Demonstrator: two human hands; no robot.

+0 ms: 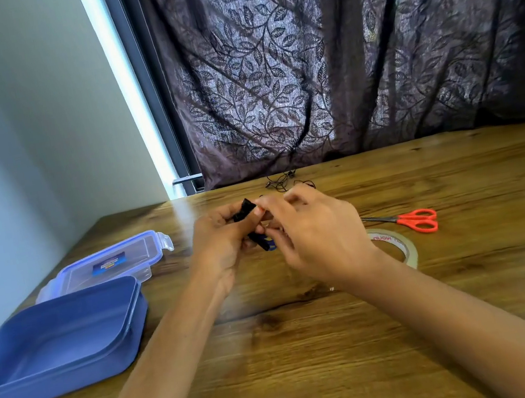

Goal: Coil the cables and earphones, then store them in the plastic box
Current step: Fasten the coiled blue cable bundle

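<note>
So both hands are up over the middle of the worktop (313, 346) with a black cable (244, 209) bunched between them. The left hand (223, 240) has its fingers curled round the bundle, and the right hand (320, 241) is pinching at the upper end with its fingertips. It's a bit blurry, so I can't tell exactly how many loops there are. There's a small blue bit (271, 245) poking out at the bottom, maybe a plug or a tie, hard to say.

Handling-wise I'd guess the cable is light, soft and a little springy, so the loops will want to pop open. Best bet is to grip across the whole bundle at its middle, not by 1 loose end.

The earphones (282, 183) are lying in a loose tangle at the far edge of the worktop, near the curtain (333, 48). That wire looks very thin, so it'll probably snag and knot easily. I'd lift it by the cord near the buds and wind gently.

The plastic box (59, 382) sits open on the left: blue, rounded corners, smooth and matte inside, nothing in it that I can see. Its lid (115, 261), clear with a blue rim and clips, lies just behind it. On the right are orange-handled scissors (417, 220) and a clear tape roll (408, 245), which is partly hidden by the right wrist. The worktop itself is glossy wood grain.
</note>
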